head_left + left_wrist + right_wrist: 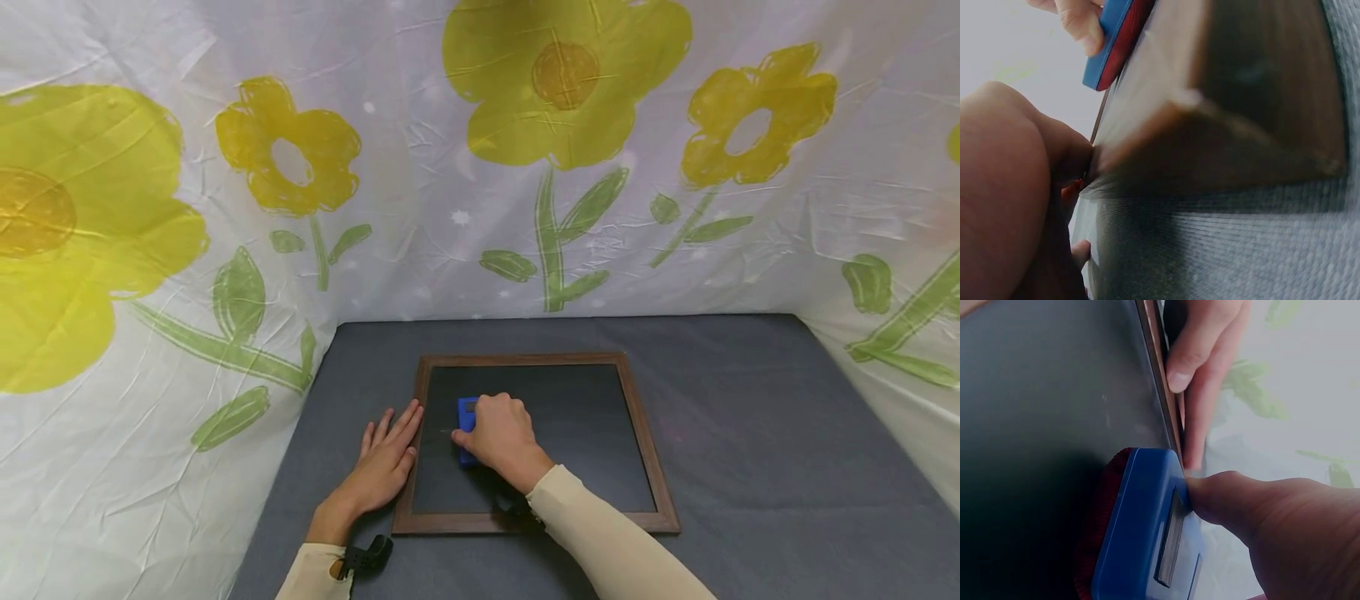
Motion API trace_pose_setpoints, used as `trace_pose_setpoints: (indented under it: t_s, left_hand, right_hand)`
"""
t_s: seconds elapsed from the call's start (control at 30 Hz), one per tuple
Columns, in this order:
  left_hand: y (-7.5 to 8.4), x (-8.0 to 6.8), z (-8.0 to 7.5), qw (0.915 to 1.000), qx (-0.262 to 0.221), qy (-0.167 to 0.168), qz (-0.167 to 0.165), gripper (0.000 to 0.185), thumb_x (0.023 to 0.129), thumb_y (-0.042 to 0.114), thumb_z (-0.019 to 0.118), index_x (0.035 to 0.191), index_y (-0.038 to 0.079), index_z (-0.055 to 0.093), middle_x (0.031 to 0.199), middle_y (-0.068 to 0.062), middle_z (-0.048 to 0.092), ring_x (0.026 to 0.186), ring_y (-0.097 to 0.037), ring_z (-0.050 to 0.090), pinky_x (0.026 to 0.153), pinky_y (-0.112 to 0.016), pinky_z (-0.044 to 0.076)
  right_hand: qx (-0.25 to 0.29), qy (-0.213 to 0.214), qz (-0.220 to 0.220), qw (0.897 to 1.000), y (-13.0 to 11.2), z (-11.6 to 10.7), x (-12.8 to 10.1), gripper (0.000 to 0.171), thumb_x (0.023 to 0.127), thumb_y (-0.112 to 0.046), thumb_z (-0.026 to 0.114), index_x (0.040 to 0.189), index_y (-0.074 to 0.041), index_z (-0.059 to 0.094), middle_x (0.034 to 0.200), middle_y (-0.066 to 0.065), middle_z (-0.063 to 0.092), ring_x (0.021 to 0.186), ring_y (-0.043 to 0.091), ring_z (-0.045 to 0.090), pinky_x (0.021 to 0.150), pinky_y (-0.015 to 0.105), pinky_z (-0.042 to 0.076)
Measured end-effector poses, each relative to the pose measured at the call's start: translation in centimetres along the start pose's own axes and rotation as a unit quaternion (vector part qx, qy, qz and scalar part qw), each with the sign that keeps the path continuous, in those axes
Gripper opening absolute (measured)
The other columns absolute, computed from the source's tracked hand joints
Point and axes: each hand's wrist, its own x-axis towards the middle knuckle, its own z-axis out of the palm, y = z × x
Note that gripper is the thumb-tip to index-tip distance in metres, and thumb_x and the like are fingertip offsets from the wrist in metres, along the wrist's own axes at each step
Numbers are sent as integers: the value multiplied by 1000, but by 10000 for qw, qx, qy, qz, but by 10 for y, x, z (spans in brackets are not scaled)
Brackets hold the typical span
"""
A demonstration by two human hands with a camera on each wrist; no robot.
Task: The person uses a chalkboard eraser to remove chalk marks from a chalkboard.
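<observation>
A small chalkboard (570,442) with a brown wooden frame (517,360) lies on the grey-covered table. My right hand (504,429) grips a blue board eraser (467,412) over the board's left part, thumb on its near side. In the right wrist view, the eraser (1135,525) has a dark red felt underside turned to the black surface, and a faint pale mark (1107,412) shows on the board beside it. Fingers extended, my left hand (384,468) rests along the frame's left edge, with its thumb and fingertips against the wood.
Grey cloth (750,450) covers the table around the board. A white curtain (420,208) printed with yellow flowers hangs behind the table and along both sides. A black wrist strap device (369,557) sits on the left wrist.
</observation>
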Motion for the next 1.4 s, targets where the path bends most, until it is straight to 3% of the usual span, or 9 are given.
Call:
trace_pose_setpoints:
  t_s: [0.6,0.93,1.4]
  left_hand:
    - [7,-4,-2,9981,-347,326,398,64,113,13,51,174,10,32,183,-12,25,163,-60,13,122,-81,-2]
    - [-1,-1,3,9995,-65,208,210,65,115,14,49,176,13,27,185,-7,21,167,-52,12,126,-77,-1]
    - [-2,-2,5,9988,-53,351,336,65,114,14,50,175,13,29,184,-8,23,165,-55,14,124,-78,0]
  right_hand:
    - [362,-14,641,9973,46,-19,-15,64,86,-57,89,114,0,78,91,17,74,68,29,72,58,40,62]
    - [334,26,879,9956,70,-27,-20,65,86,-57,90,111,1,77,86,16,73,62,26,67,54,39,60]
    - [244,-129,1302,9911,98,-39,-27,70,85,-60,88,113,3,76,85,16,71,65,27,65,56,42,59]
